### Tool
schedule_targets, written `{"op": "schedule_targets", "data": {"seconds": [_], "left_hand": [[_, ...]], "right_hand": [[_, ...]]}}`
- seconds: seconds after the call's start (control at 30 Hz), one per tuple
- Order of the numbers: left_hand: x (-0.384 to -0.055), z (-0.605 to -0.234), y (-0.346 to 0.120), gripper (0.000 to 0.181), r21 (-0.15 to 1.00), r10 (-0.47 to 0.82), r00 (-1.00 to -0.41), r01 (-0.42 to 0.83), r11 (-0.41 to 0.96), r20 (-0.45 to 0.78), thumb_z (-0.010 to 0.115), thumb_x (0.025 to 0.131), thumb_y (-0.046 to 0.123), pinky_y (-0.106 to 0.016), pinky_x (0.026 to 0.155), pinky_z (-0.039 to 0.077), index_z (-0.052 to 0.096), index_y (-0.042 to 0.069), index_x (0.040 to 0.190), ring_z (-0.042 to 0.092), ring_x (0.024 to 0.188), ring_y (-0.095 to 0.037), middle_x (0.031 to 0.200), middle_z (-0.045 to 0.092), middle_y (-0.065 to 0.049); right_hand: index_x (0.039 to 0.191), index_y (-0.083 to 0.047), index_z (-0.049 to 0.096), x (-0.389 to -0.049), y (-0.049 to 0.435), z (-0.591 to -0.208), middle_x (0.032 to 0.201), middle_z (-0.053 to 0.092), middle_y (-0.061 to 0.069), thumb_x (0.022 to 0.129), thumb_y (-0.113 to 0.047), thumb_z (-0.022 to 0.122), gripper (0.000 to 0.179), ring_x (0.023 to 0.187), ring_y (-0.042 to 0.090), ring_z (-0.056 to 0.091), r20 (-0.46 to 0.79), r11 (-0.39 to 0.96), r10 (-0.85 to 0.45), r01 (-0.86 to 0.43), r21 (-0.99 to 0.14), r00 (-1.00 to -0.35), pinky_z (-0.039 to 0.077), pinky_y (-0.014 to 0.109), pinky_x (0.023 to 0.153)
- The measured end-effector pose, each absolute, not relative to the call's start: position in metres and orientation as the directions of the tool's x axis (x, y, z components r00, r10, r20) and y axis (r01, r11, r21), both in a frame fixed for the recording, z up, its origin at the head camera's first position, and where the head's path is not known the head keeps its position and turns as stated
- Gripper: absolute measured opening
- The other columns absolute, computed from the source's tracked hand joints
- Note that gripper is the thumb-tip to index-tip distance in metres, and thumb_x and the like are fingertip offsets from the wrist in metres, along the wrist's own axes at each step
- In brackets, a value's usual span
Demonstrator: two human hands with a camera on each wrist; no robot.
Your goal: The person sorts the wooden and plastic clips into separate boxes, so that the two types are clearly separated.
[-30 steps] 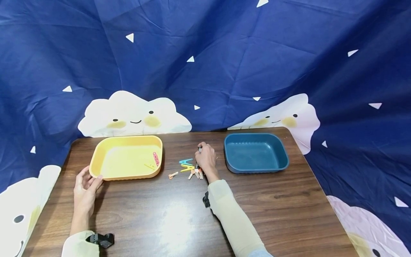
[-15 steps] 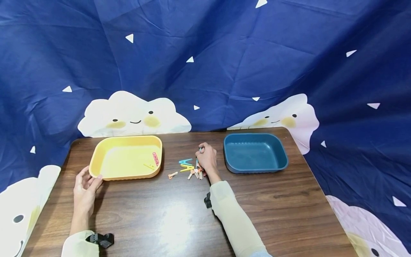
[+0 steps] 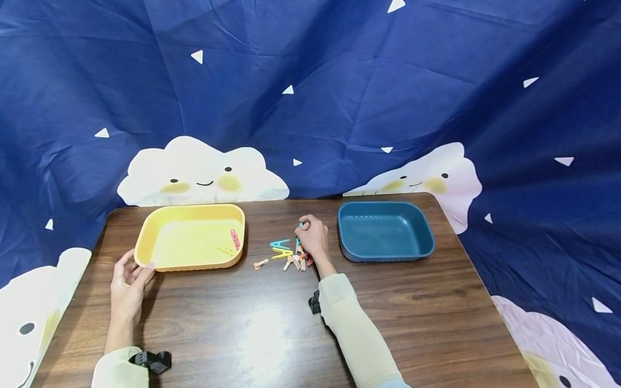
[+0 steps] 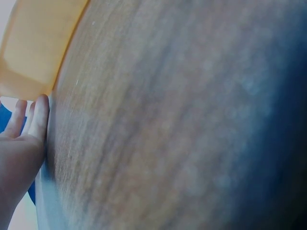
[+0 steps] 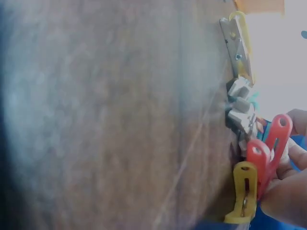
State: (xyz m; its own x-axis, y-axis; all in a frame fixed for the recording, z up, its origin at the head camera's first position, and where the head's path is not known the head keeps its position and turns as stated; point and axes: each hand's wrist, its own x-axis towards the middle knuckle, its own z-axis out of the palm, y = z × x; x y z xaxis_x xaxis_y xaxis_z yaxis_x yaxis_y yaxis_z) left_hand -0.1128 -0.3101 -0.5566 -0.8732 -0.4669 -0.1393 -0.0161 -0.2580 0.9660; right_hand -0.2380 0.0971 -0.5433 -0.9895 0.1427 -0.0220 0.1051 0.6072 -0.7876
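My left hand [image 3: 127, 288] grips the near left corner of a yellow tray [image 3: 189, 268], thumb on the rim and fingers round the outer wall. In the left wrist view its fingertips meet the tray's side [image 4: 29, 52]. Over the small pile at mid-table, my right hand [image 3: 314, 237] pinches a blue clothespin [image 3: 297, 247], partly hidden by the fingers. In the right wrist view, a red clothespin [image 5: 279, 136] and a yellow clothespin [image 5: 245, 191] are close by the hand. Left of it lie another blue clothespin [image 3: 280, 244] and a yellow one [image 3: 282, 253].
Small wooden clips with orange heads [image 3: 261, 264] lie near the pile. The yellow tray holds a pink clothespin [image 3: 235, 238] and a small yellow piece [image 3: 225, 250]. A dark blue tray [image 3: 386, 257] stands to the right on the brown table [image 3: 412, 312]. Behind hangs a blue cloth [image 3: 330, 97].
The right hand has shifted very slightly to the right, and more of the blue clothespin shows at its fingers. The left hand and both trays stay in place.
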Motion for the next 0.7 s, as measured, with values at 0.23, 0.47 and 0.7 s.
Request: {"op": "schedule_targets", "data": {"seconds": [0.23, 0.47, 0.7], "left_hand": [[-0.116, -0.556, -0.311, 0.062, 0.963, -0.471, -0.865, -0.052, -0.265, -0.176, 0.067, 0.093, -0.008, -0.014, 0.081, 0.055, 0.046, 0.017, 0.146, 0.06, 0.103, -0.005, 0.123, 0.054, 0.0], [-0.115, -0.556, -0.312, 0.062, 0.963, -0.466, -0.868, -0.047, -0.266, -0.172, 0.066, 0.093, -0.008, -0.014, 0.08, 0.055, 0.046, 0.017, 0.145, 0.06, 0.103, -0.005, 0.123, 0.054, 0.001], [-0.115, -0.557, -0.311, 0.061, 0.96, -0.463, -0.871, -0.033, -0.277, -0.163, 0.066, 0.093, -0.009, -0.014, 0.079, 0.055, 0.046, 0.017, 0.145, 0.061, 0.101, -0.005, 0.122, 0.055, 0.0]], "right_hand": [[0.116, -0.01, 0.073, -0.237, 0.092, -0.538, 0.078, 0.062, -0.003, 0.087, -0.012, 0.069, 0.03, 0.072, 0.017, 0.057, -0.008, 0.578, 0.122, 0.078, -0.813, -0.992, 0.049, 0.034, 0.071], [0.114, -0.01, 0.074, -0.236, 0.089, -0.534, 0.076, 0.061, -0.004, 0.085, -0.013, 0.069, 0.029, 0.07, 0.017, 0.057, 0.025, 0.591, 0.095, 0.036, -0.806, -0.995, 0.05, 0.034, 0.071], [0.114, -0.006, 0.074, -0.234, 0.085, -0.534, 0.075, 0.061, -0.004, 0.085, -0.011, 0.069, 0.03, 0.069, 0.016, 0.055, 0.037, 0.579, 0.052, 0.0, -0.815, -0.998, 0.049, 0.034, 0.073]]}}
